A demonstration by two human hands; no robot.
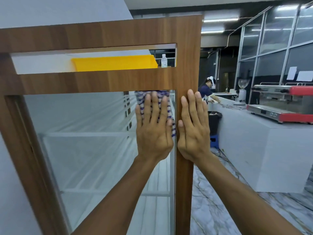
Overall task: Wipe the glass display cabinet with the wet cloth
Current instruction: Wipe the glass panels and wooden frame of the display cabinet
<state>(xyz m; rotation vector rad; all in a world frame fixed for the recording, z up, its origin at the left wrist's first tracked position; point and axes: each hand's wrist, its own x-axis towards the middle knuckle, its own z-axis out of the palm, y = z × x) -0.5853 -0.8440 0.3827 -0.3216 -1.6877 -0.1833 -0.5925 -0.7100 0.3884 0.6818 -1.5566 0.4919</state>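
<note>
The display cabinet has a brown wooden frame and a tall glass pane with glass shelves behind it. My left hand lies flat with straight fingers on a blue-and-white checked cloth, pressing it against the top right corner of the glass. My right hand rests flat, fingers straight, on the right wooden post of the frame, right beside the left hand.
A yellow tray and a small clear bottle sit in the open slot above the glass. To the right stand a white counter, a red espresso machine, a grinder and a person working. A black bin stands behind the cabinet.
</note>
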